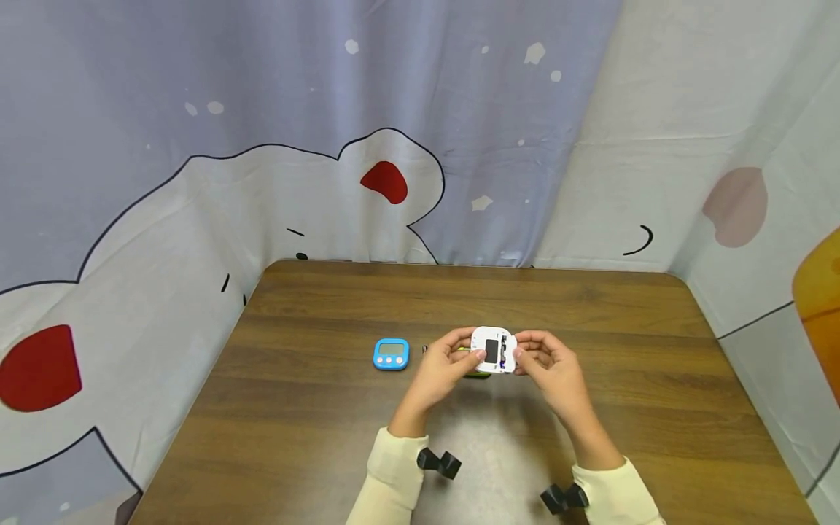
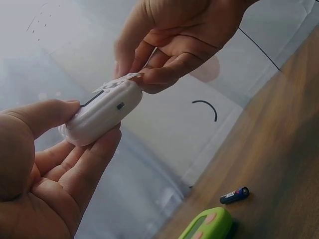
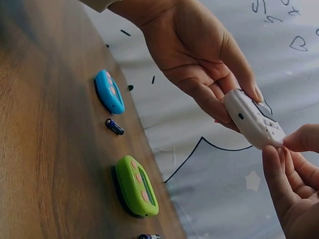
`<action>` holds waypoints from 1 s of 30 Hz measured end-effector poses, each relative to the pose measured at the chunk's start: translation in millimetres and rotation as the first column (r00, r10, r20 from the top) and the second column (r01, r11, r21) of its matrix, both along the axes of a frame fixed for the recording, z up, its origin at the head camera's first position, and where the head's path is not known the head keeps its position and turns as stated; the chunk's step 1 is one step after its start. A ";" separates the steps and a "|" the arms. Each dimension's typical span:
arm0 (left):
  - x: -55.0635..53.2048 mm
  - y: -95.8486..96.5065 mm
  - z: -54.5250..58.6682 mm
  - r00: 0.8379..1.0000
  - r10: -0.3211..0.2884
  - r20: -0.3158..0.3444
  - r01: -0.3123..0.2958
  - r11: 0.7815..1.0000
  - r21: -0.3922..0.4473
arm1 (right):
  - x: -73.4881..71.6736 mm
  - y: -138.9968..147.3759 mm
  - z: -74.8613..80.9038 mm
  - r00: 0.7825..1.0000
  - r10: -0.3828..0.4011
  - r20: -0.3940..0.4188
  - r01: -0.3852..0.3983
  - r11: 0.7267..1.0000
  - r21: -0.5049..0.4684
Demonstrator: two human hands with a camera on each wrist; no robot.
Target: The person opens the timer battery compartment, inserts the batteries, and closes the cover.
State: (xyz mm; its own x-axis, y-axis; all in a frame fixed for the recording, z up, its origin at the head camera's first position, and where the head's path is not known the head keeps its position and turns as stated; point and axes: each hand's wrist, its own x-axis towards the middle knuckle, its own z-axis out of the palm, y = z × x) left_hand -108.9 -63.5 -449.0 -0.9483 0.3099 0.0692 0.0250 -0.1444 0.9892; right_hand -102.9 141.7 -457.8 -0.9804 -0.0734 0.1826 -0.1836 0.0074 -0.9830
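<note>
**White timer (image 1: 492, 351) held back-side up, its battery slot (image 1: 504, 353) uncovered**

Furthest left of the hands, the blue timer (image 1: 391, 354) lies on the desk (image 1: 315, 313). Between it and the green timer (image 3: 137, 186) is one battery (image 3: 114, 126), close by the left hand (image 1: 448, 362). That hand grips the left end of the white timer, thumb on its back, fingers underneath. Below the hands, and partly hidden by them from above, the green timer rests; a second battery (image 2: 234, 195) lies just beside it.

The white timer itself is up in the air between the two hands. The right hand (image 1: 551, 364) pinches its right end, thumb beside the slot. Something dark shows in there, probably a battery.

I'd call this the battery step, though I can't tell whether one is going in or coming out. The next move seems to call for a steady left grip and a small, exact push from the right thumb.
</note>
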 end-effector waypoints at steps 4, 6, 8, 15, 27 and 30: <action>-0.3 0.3 -0.3 1.000 -0.002 -0.006 0.002 1.000 -0.002 | 0.4 -3.7 3.7 0.999 -0.029 -0.024 0.030 0.999 0.037; -0.3 0.3 -0.3 1.000 0.001 -0.006 -0.001 1.000 -0.005 | 1.8 -5.8 7.7 0.999 -0.038 -0.032 0.040 0.998 0.056; -0.2 0.3 -0.1 1.000 0.005 -0.007 -0.005 1.000 -0.009 | 4.3 -8.3 14.5 0.998 -0.046 -0.041 0.049 0.996 0.075; 0.1 0.4 1.5 1.000 0.006 -0.012 -0.006 1.000 -0.023 | 13.5 -16.5 37.1 0.992 -0.092 -0.086 0.106 0.980 0.169; 0.2 0.6 0.3 1.000 0.007 -0.015 -0.007 1.000 -0.019 | 15.7 -20.9 40.9 0.985 -0.121 -0.125 0.146 0.965 0.216; 0.4 1.0 0.5 1.000 0.007 -0.011 -0.007 1.000 -0.012 | 15.2 -21.4 40.2 0.988 -0.111 -0.106 0.129 0.975 0.182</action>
